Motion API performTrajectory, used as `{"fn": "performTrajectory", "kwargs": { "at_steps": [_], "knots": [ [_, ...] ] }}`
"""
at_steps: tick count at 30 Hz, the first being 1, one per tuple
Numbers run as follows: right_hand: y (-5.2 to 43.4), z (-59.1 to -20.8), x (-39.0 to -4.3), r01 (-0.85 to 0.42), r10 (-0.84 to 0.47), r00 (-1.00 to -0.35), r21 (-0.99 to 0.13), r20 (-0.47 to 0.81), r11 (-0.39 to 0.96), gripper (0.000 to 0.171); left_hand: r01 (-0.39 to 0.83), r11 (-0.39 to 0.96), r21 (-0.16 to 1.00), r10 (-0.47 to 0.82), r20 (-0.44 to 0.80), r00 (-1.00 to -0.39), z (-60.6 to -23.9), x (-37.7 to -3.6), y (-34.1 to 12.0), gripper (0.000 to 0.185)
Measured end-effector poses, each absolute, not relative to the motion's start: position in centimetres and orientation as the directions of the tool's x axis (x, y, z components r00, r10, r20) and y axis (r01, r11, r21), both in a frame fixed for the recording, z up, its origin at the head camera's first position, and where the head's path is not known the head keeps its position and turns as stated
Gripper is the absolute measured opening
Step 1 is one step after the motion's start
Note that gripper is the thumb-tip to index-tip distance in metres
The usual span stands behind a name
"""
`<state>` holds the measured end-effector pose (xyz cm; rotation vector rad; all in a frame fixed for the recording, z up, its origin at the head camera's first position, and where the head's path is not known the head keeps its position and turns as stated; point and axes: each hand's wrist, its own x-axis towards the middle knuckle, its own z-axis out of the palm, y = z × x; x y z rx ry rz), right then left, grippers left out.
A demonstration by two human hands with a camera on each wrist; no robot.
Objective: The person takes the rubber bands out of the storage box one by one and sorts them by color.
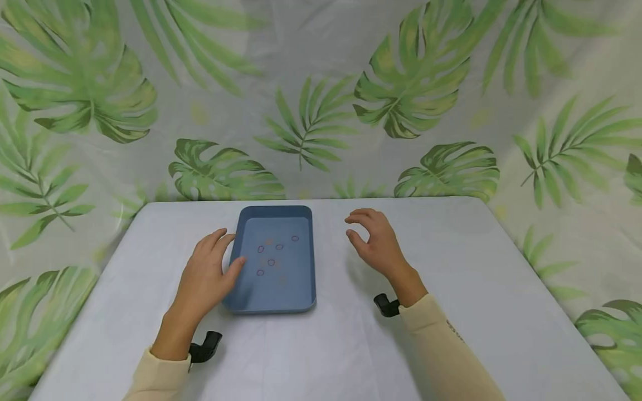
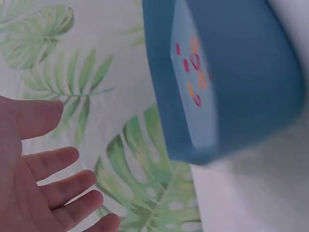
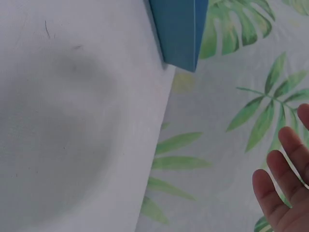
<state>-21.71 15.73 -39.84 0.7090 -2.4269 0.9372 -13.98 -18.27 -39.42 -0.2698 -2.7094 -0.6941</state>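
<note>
head view shows a blue tray (image 1: 275, 298) on the white surface (image 1: 451, 267), small coloured rings (image 1: 271, 262) scattered inside it. left hand (image 1: 205, 275) rests against the tray's left rim, fingers (image 1: 236, 267) straight and relaxed. right hand (image 1: 378, 242) hovers just right of the tray, fingers loosely curled, holding nothing.

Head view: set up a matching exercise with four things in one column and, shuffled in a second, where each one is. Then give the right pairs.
Things:
1. blue tray
2. small coloured rings
3. left hand
4. right hand

Places:
A. raised over the bare white table, right of the tray, fingers loosely curled, holding nothing
B. lying on the tray's floor
C. at the tray's left rim, fingers straight
D. on the white table, between the two hands

Pairs: 1-D, 2-B, 3-C, 4-A
</note>
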Motion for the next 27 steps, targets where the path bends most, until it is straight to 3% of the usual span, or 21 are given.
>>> {"fn": "performTrajectory", "kwargs": {
  "at_steps": [12,20,27],
  "knots": [
    [15.4,-39.8,-21.8,-0.592,-0.307,-0.784,-0.500,0.539,0.632,0.020,0.052,0.775,0.629,0.014,0.065,-0.998,-41.4,-14.7,-20.2,0.060],
    [14.9,-39.5,-21.8,-0.605,-0.340,-0.784,-0.515,0.519,0.608,0.021,-0.148,0.640,0.754,-0.041,-0.159,-0.986,-42.8,-15.1,-20.4,0.054],
    [14.9,-39.5,-21.7,-0.577,-0.340,-0.810,-0.540,0.478,0.614,0.026,-0.214,0.533,0.819,-0.065,-0.213,-0.975,-43.6,-15.1,-20.8,0.045]
  ]
}}
